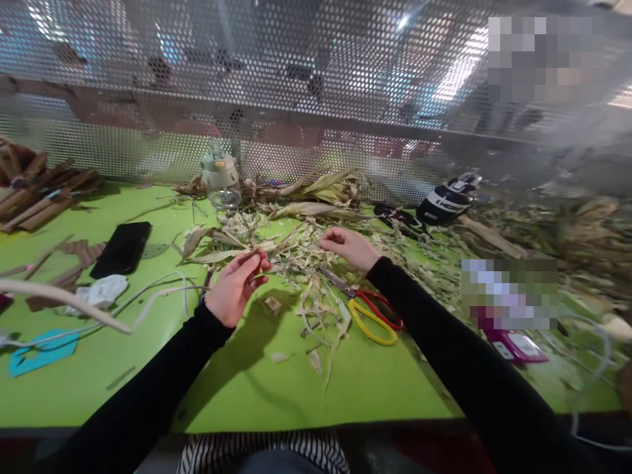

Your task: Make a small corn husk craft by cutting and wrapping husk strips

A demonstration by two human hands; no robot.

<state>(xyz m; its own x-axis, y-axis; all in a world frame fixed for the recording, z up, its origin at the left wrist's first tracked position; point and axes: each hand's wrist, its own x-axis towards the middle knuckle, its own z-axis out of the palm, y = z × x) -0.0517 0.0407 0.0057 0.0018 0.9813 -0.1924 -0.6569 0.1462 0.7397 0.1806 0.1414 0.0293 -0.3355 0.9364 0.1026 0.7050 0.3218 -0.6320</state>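
Head view, left grip: a dried corn husk is pinched between thumb and fingertips of the left hand, apparently so that its narrow, twisted part is steadied while the leaf is left free beyond the knuckles.
Right grip: the fingers of the right hand are curled together, level with the husk and apart from the left grip; whether a thin strand is held cannot be told.
Scissors: laid below the right grip, blades pointed away from the body, handles turned toward it, probably kept within reach.
Husk shreds: scattered under and between both grips on the green table.
Phone: set well left of the left grip, perhaps to be kept out of the shreds.
Hidden: the pinched end is covered by the left fingertips.
Cut off: the stick bundle, far left of both grips, is cropped by the frame.
Hard to make out: the magenta object, right of the right sleeve, is partly masked by pixelation.
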